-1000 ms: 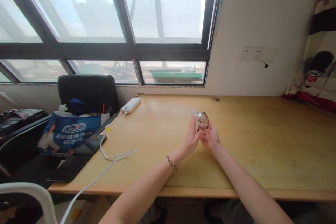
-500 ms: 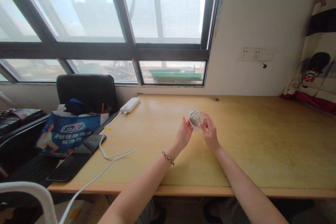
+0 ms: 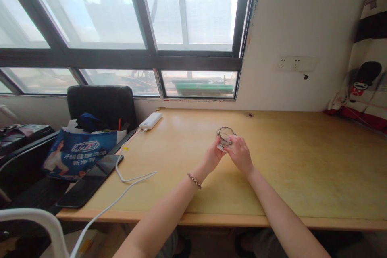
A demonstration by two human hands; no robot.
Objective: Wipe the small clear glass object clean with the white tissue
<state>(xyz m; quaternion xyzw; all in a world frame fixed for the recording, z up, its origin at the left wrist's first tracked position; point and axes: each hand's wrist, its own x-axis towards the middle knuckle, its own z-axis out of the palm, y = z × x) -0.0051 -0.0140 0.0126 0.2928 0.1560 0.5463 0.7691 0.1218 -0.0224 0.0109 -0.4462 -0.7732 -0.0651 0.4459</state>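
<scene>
A small clear glass-like container (image 3: 226,132) with a many-sided rim is held between both hands over the desk. Its rim faces up and towards me; I cannot make out its exact kind. My left hand (image 3: 214,155) is closed on its near left side, with a bracelet at the wrist. From the right, my right hand (image 3: 241,154) grips it, its fingers bent and their tips near the left hand's. The fingers hide the container's lower part.
The wooden desk (image 3: 302,169) spreads around my hands. On its left are a white power bank (image 3: 151,121), a white cable (image 3: 133,181) and a dark flat tablet-like slab (image 3: 90,183). A blue bag (image 3: 83,153) sits on a black chair (image 3: 101,102).
My right hand has turned and moved to the container's near side, closer to my left hand. The container has turned, so its rim shows more clearly.
</scene>
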